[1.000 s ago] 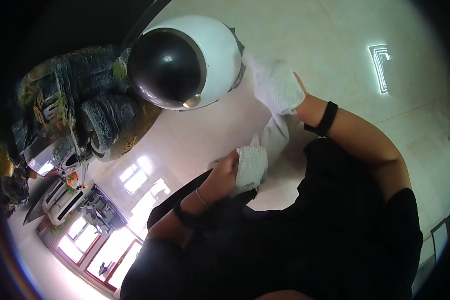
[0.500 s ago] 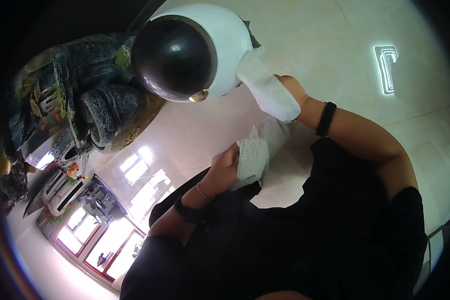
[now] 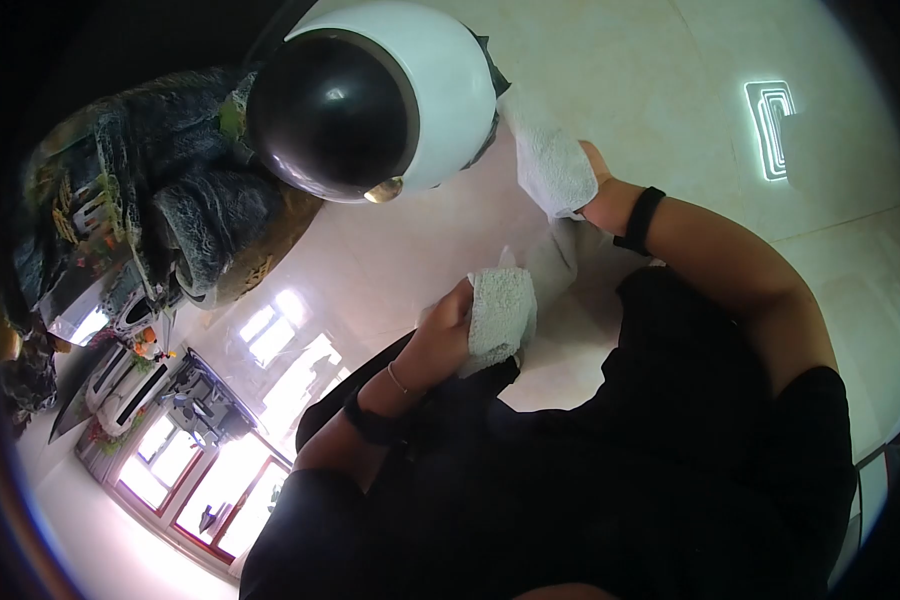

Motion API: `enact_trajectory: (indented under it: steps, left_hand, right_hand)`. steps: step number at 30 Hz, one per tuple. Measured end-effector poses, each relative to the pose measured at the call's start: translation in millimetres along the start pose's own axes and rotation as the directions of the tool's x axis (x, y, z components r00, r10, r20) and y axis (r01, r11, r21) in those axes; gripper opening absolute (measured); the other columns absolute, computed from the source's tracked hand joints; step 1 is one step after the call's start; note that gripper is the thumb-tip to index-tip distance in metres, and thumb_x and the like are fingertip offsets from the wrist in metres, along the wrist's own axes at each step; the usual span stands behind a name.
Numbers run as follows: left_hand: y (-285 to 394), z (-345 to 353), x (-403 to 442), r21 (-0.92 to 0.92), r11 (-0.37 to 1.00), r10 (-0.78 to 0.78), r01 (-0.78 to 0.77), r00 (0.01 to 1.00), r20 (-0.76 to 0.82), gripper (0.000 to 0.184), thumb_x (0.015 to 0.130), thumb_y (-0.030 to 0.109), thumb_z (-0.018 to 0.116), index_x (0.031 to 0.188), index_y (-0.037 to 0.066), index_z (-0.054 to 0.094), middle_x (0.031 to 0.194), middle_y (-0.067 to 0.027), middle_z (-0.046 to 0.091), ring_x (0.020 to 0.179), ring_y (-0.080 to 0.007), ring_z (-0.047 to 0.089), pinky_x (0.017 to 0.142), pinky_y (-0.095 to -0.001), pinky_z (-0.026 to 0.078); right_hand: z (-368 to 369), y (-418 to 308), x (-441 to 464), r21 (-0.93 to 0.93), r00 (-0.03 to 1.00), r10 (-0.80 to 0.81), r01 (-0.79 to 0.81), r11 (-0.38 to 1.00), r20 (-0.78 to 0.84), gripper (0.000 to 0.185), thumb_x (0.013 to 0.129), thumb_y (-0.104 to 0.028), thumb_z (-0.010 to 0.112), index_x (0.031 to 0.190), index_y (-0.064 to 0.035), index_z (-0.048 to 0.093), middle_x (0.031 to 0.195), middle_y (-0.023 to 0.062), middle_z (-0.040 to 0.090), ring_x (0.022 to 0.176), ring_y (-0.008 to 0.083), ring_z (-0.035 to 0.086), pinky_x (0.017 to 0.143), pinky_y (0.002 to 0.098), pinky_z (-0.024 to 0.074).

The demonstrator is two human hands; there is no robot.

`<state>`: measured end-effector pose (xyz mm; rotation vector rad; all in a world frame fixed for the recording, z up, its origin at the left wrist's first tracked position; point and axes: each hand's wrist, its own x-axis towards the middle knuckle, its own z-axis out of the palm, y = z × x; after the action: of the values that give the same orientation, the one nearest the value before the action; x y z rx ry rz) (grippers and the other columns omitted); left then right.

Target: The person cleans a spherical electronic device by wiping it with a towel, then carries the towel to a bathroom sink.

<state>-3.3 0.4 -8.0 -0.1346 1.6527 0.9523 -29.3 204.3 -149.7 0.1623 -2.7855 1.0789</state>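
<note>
A white egg-shaped object [image 3: 455,100] with a glossy black round front [image 3: 335,115] stands at the upper middle. Beside its right edge, my right hand [image 3: 598,180] holds a white cloth [image 3: 555,165], which hides most of the fingers. Lower and to the left, my left hand [image 3: 452,325] is closed on another white cloth [image 3: 502,310], near my black clothing. Whether the far end of the right cloth touches the white object cannot be made out.
A dark rock-like sculpture [image 3: 210,220] stands at the left, beside the egg-shaped object. Pale glossy floor tiles [image 3: 650,90] reflect a light at the right. Windows [image 3: 160,460] and grey furniture [image 3: 205,405] show at the lower left.
Since half a second ago, my right hand and its cloth have drawn away from the white object's surface toward the right. My left hand has stayed nearly in place. The view has shifted slightly.
</note>
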Motion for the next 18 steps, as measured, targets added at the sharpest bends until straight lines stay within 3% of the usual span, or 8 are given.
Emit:
enact_trajectory:
  steps: [3,4,7,9,10,12,15,18]
  left_hand:
    - [-2.3,5.3,1.4,-0.048,0.999,-0.012,0.014,0.999,0.044,0.043,0.086,0.014,0.060,0.125,0.003,0.047,0.115,-0.0073,0.058,0.105,-0.0129,0.054,0.090,-0.0271,0.043]
    - [-1.1,7.2,1.8,-0.088,0.996,0.006,-0.001,0.998,0.060,0.042,0.086,0.015,0.060,0.125,0.003,0.047,0.115,-0.0072,0.058,0.104,-0.0129,0.054,0.090,-0.0272,0.043]
    - [7.7,10.8,1.7,-0.102,0.995,-0.008,0.015,0.998,0.065,0.043,0.086,0.010,0.057,0.127,0.002,0.045,0.118,-0.0073,0.056,0.105,-0.0160,0.054,0.091,-0.0297,0.044]
    - [10.4,9.5,2.3,0.002,1.000,-0.004,0.004,1.000,0.021,0.043,0.086,0.010,0.057,0.127,0.002,0.045,0.118,-0.0073,0.056,0.105,-0.0159,0.054,0.091,-0.0296,0.044]
    - [10.7,8.9,2.6,0.093,0.996,0.000,0.002,1.000,-0.019,0.043,0.086,0.010,0.057,0.127,0.002,0.045,0.118,-0.0073,0.056,0.105,-0.0159,0.054,0.091,-0.0295,0.044]
    - [12.4,8.7,0.0,0.002,1.000,0.000,0.000,1.000,-0.010,0.040,0.086,0.010,0.057,0.124,0.002,0.047,0.115,-0.0076,0.057,0.103,-0.0149,0.055,0.090,-0.0287,0.044]
    - [7.3,9.2,0.7,-0.089,0.996,0.025,-0.025,1.000,0.002,0.037,0.087,0.010,0.057,0.122,0.001,0.049,0.111,-0.0078,0.059,0.101,-0.0140,0.056,0.089,-0.0279,0.044]
    - [2.7,11.6,1.1,-0.103,0.994,0.049,-0.048,0.999,0.007,0.037,0.086,0.009,0.058,0.121,0.001,0.049,0.111,-0.0077,0.060,0.101,-0.0139,0.056,0.088,-0.0280,0.044]
  right_hand:
    - [-5.4,-8.0,3.9,0.259,0.994,0.081,-0.099,0.961,0.079,0.029,0.081,-0.015,0.048,0.105,0.0011,0.050,0.091,0.0191,0.058,0.078,0.0309,0.058,0.074,0.0344,0.0477]
    - [18.5,-2.1,-1.2,0.586,0.998,0.004,-0.037,0.810,0.058,0.027,0.080,-0.015,0.049,0.102,0.0009,0.051,0.089,0.0192,0.059,0.079,0.0312,0.059,0.073,0.0346,0.0484]
    - [-4.0,-20.8,7.9,0.048,0.912,-0.084,0.070,0.996,0.401,0.024,0.081,-0.020,0.053,0.088,0.0027,0.057,0.084,0.0185,0.063,0.080,0.0312,0.062,0.072,0.0386,0.0499]
    - [15.1,-0.4,-4.2,0.163,0.866,0.078,-0.181,0.970,0.493,0.025,0.081,-0.023,0.054,0.085,0.0009,0.059,0.084,0.0181,0.063,0.079,0.0322,0.062,0.071,0.0402,0.0495]
    - [19.9,11.5,-11.4,0.168,0.868,0.077,-0.180,0.969,0.490,0.025,0.081,-0.023,0.054,0.085,0.0009,0.059,0.084,0.0181,0.063,0.079,0.0322,0.062,0.071,0.0402,0.0495]
    - [14.4,16.6,-19.7,0.481,0.945,-0.022,-0.147,0.864,0.328,0.023,0.073,-0.026,0.059,0.087,-0.0088,0.061,0.085,0.0113,0.065,0.077,0.0275,0.062,0.067,0.0377,0.0501]
    - [1.8,-9.5,-2.2,0.354,0.987,-0.022,-0.037,0.935,0.160,0.020,0.075,-0.024,0.058,0.087,-0.0088,0.061,0.084,0.0111,0.065,0.076,0.0284,0.062,0.066,0.0376,0.0497]
    - [7.5,-14.7,14.2,0.133,0.927,0.032,-0.088,0.987,0.373,0.020,0.077,-0.022,0.057,0.091,-0.0079,0.060,0.086,0.0126,0.064,0.078,0.0305,0.061,0.068,0.0378,0.0492]
